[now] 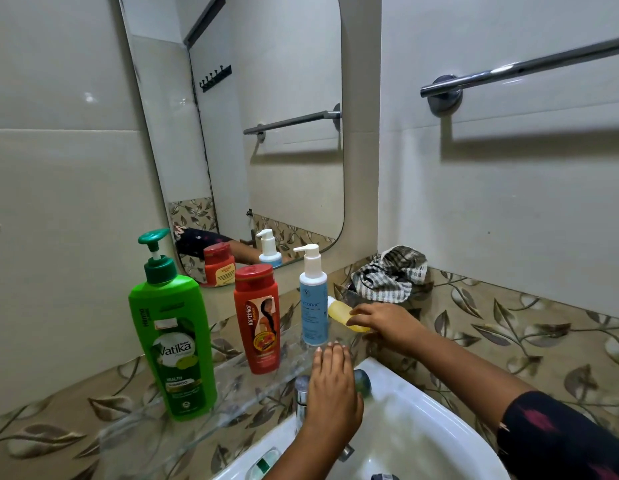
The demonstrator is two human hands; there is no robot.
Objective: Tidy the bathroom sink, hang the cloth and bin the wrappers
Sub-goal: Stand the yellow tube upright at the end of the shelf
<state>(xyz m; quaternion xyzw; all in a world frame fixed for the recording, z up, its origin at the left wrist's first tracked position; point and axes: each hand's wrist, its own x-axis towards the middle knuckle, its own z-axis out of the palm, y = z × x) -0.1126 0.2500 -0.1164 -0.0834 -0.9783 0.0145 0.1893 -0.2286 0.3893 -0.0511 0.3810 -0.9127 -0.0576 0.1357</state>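
On the glass shelf (pixel 231 382) stand a green pump bottle (pixel 173 341), a red bottle (pixel 257 320) and a light blue pump bottle (pixel 313 299). My right hand (pixel 387 322) rests on a small yellow bottle (pixel 342 315) lying on its side at the shelf's right end, fingers curled over it. My left hand (pixel 334 386) hovers flat over the tap (pixel 301 393), holding nothing. A striped cloth (pixel 387 271) lies crumpled in the corner behind the right hand. The white sink (pixel 415 438) is below. No wrappers are clearly visible.
A chrome towel bar (pixel 522 67) is fixed to the right wall above the cloth. The mirror (pixel 249 133) hangs behind the shelf. A dark round thing (pixel 363 382) sits on the sink rim, and a small green-and-white item (pixel 263 465) lies at its left edge.
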